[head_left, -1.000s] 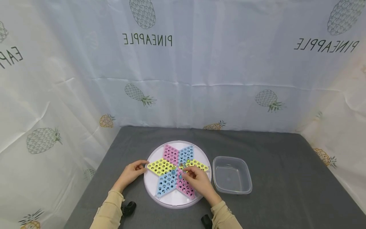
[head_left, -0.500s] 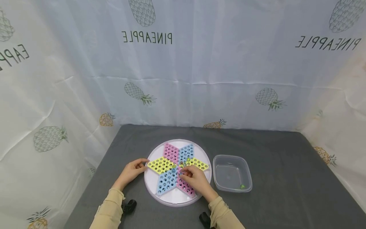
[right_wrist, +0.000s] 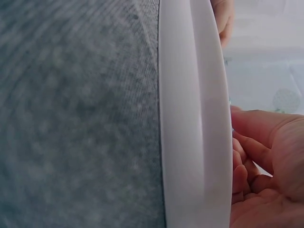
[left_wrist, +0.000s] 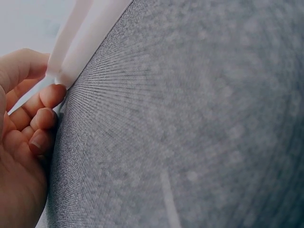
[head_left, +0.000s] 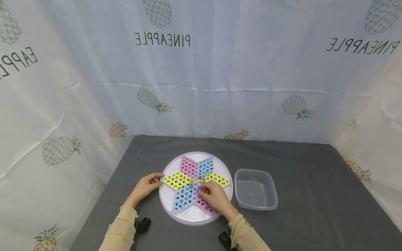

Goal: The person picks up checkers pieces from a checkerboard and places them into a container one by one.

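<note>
A round white Chinese checkers board [head_left: 171, 205] with a pink, blue and yellow star of holes lies on the grey table. In the head view my left hand [head_left: 145, 186] holds its left rim between thumb and fingers; the left wrist view shows those fingers curled against the rim. Over the lower pink section, near the star's centre, my right hand [head_left: 216, 198] pinches a small blue marble [head_left: 199, 190]. Several marbles sit around the centre, among them a green marble [head_left: 207, 174] and a blue marble [head_left: 191, 186]. The right wrist view hides the fingertips behind the rim.
Just right of the board stands a clear plastic container [head_left: 255, 190], with a faint green spot near its front wall. Dark table cloth [head_left: 314, 195] extends further right. A white pineapple-print curtain [head_left: 201, 69] hangs behind and at both sides.
My right hand has shifted slightly left toward the star's centre and now stays nearly still. The left hand keeps its place on the rim. A green marble, clearer half a second ago, shows faintly in the container.
</note>
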Demonstrator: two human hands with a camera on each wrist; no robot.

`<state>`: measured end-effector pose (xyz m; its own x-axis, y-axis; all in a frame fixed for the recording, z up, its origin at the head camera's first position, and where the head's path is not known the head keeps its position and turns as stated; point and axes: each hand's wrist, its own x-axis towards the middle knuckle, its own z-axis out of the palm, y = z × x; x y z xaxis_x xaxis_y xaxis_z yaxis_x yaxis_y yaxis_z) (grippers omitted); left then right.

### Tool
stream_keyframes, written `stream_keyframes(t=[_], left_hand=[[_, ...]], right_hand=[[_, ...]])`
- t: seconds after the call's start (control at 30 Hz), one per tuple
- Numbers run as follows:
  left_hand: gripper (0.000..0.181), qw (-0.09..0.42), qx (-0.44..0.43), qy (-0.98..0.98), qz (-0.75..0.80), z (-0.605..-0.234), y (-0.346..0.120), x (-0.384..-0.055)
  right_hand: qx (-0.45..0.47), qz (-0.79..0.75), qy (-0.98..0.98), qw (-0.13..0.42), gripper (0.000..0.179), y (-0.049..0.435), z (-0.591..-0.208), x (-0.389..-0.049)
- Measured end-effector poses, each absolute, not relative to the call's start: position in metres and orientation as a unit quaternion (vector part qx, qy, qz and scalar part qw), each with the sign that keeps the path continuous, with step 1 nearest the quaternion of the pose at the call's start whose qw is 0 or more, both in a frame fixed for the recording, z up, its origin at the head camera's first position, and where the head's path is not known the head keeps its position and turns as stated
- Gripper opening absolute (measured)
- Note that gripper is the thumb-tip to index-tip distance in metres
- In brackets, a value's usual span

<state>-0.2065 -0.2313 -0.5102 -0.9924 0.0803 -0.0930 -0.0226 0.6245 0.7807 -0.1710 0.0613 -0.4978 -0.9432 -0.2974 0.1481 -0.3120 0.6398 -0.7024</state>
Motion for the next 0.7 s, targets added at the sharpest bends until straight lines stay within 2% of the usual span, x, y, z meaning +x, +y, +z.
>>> stream_keyframes(t=[0.5, 0.7], left_hand=[[0.030, 0.059, 0.011, 0.898, 0.436, -0.5101, -0.2310, -0.2072], [0.030, 0.061, 0.007, 0.899, 0.435, -0.5101, -0.2305, -0.2069]], right_hand=[[0.145, 0.380, -0.913, -0.002, 0.017, 0.0576, -0.4923, -0.1676], [0.153, 0.378, -0.913, 0.012, 0.018, 0.0572, -0.4941, -0.1672]])
